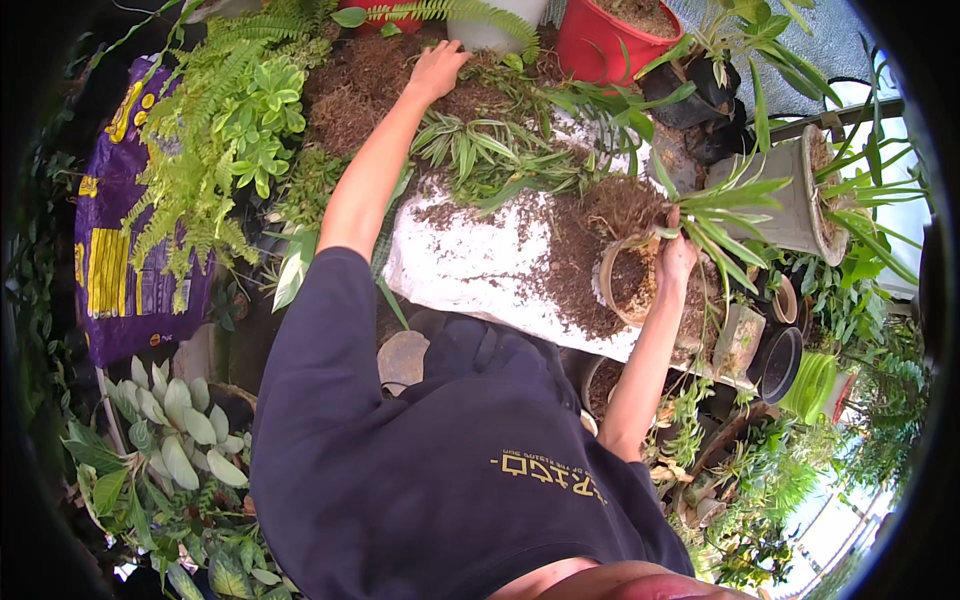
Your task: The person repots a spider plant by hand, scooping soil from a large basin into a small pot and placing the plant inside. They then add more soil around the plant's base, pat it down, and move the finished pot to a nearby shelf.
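Note:
My right hand [677, 257] is closed around the base of a spider plant [731, 202], whose striped leaves fan out to the right. The plant's bare root ball [626, 206] hangs left of the hand, above the rim of a round pot [616, 289] partly filled with brown growing mix. At the back, my left hand [441, 67] reaches down to a heap of brown fibrous growing medium [356, 82]; its fingertips are partly hidden there. Loose spider plants [480, 146] lie between the two hands on a soil-strewn white sheet [465, 255].
A red pot [619, 41] stands at the back, with a grey-white planter [784, 195] lying tilted at the right. Stacked green pots [810, 388] and a black pot [780, 364] sit near the right edge. Ferns [202, 142] and a purple bag [142, 247] flank the left.

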`<state>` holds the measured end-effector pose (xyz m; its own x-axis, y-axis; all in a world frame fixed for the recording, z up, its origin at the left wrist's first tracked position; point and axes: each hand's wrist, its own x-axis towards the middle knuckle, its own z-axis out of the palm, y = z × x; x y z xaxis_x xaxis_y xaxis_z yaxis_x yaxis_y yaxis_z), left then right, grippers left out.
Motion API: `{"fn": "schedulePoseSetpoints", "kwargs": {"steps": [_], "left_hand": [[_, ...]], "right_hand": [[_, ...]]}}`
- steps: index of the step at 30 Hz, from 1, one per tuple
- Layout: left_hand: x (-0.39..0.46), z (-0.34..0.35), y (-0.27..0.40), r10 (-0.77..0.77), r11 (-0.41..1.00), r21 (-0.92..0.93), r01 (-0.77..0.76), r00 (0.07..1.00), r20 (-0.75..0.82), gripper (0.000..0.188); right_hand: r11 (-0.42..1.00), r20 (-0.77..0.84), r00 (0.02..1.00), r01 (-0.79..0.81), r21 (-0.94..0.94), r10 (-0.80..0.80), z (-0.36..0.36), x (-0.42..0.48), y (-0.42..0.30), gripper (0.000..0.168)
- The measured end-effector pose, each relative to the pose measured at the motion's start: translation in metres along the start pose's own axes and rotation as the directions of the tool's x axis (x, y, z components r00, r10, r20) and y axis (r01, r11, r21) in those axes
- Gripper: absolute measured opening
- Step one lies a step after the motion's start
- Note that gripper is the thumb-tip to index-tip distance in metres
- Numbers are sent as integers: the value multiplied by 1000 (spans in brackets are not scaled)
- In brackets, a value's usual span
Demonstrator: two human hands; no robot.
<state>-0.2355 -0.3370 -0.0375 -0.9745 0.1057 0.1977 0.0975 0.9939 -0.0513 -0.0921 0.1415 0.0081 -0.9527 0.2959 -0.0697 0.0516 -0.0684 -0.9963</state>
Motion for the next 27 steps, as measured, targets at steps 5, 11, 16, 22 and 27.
{"fn": "schedulePoseSetpoints", "kwargs": {"steps": [5, 11, 16, 22, 27], "left_hand": [[47, 24, 32, 124, 972, 167, -162, 969, 215, 43], [48, -5, 9, 74, 991, -118, -66, 995, 60, 30], [31, -55, -45, 110, 979, -162, -126, 989, -103, 22], [12, -124, -70, 62, 972, -196, -128, 949, -310, 18], [-7, -231, -60, -57, 835, -522, -171, 918, -392, 15]], "right_hand": [[996, -120, 989, -88, 33, 91, -20, -24, -9, 51], [996, -44, 996, -73, 56, 75, -51, -34, -34, 75], [999, 3, 999, -33, -9, 33, -53, -29, -41, 55], [998, 60, 998, -37, 55, 33, -40, -21, -43, 58], [997, 87, 994, -68, 28, 65, -18, -22, -57, 57]]}}
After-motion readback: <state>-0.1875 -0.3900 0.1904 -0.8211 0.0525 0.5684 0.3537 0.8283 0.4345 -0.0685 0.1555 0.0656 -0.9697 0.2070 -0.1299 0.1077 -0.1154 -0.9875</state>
